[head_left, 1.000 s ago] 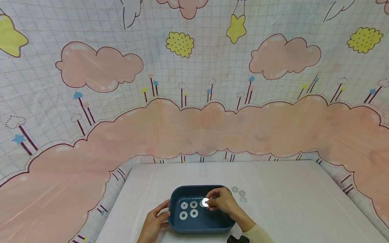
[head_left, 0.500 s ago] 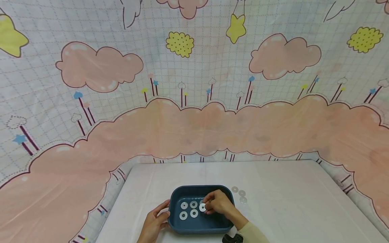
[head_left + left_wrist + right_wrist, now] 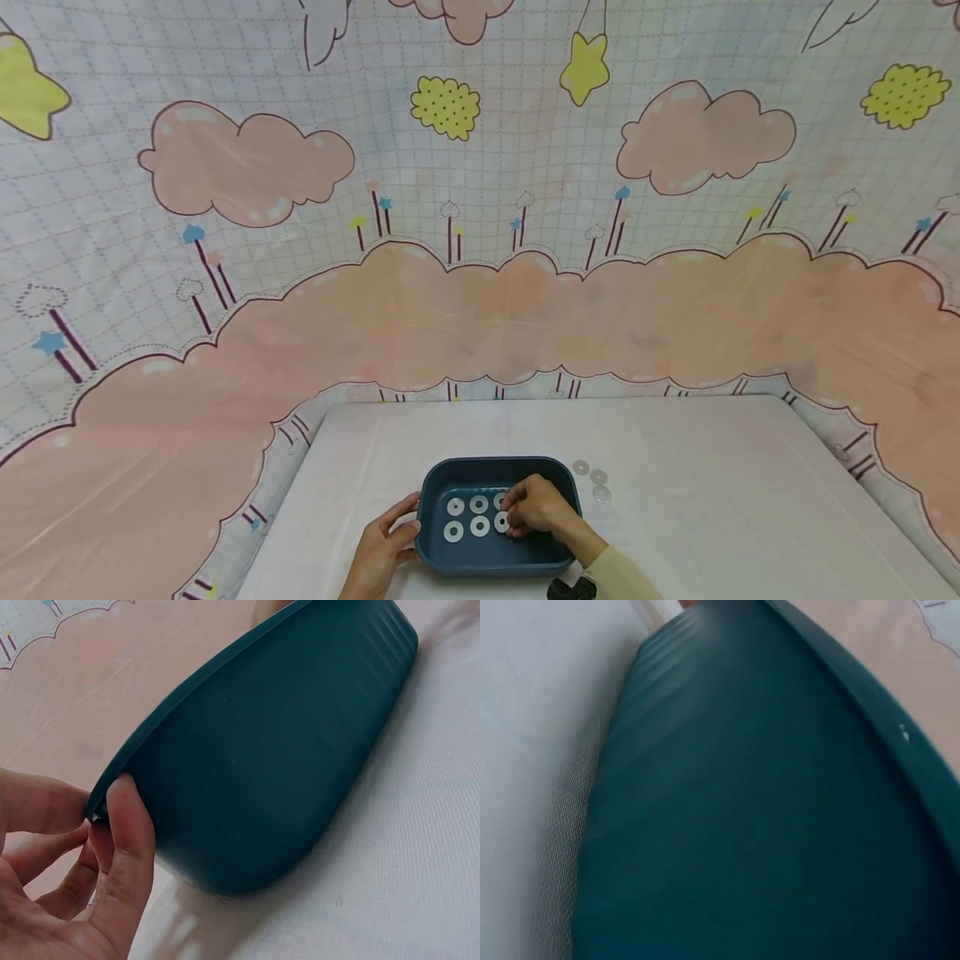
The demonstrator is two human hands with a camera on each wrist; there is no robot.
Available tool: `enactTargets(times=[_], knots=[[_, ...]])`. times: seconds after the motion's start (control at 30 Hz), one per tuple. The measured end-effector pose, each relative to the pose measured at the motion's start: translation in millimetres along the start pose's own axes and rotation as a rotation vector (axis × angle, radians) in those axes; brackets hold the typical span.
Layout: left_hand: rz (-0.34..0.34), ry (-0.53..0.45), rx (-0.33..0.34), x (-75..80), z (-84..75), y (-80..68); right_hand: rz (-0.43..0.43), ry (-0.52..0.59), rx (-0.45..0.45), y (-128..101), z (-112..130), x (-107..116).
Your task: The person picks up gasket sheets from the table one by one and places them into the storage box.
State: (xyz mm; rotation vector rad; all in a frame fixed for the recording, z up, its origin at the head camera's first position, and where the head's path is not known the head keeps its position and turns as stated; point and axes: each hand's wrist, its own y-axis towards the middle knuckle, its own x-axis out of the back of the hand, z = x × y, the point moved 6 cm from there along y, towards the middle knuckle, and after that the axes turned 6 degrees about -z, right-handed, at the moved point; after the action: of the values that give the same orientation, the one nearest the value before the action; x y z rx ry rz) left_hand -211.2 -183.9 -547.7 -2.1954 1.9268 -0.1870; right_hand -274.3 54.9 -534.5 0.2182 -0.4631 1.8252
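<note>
The blue tray sits near the front of the table, long side running left to right. The left hand grips its left rim, thumb over the edge. The right hand reaches in, fingers curled, pinching a white ring beside 5 others.

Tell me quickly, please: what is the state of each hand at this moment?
Left hand: holds the blue tray by its left rim.
Right hand: inside the tray, over a white ring; grip cannot be told.
</note>
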Motion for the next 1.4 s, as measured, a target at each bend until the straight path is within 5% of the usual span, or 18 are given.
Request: enactTargets(times=[0.57, 0.97, 1.4], knots=[[0.002, 0.014, -0.004, 0.2, 2.3, 0.9, -0.064, -0.084, 0.085, -6, 8, 14], [-0.009, 0.015, -0.002, 0.9, 1.8, 0.5, -0.043, 0.069, 0.166, -20, 17, 33], [-0.022, 0.033, 0.01, 0.7, -0.5, 1.0, -0.147, 0.216, 0.21, -29, 17, 75]])
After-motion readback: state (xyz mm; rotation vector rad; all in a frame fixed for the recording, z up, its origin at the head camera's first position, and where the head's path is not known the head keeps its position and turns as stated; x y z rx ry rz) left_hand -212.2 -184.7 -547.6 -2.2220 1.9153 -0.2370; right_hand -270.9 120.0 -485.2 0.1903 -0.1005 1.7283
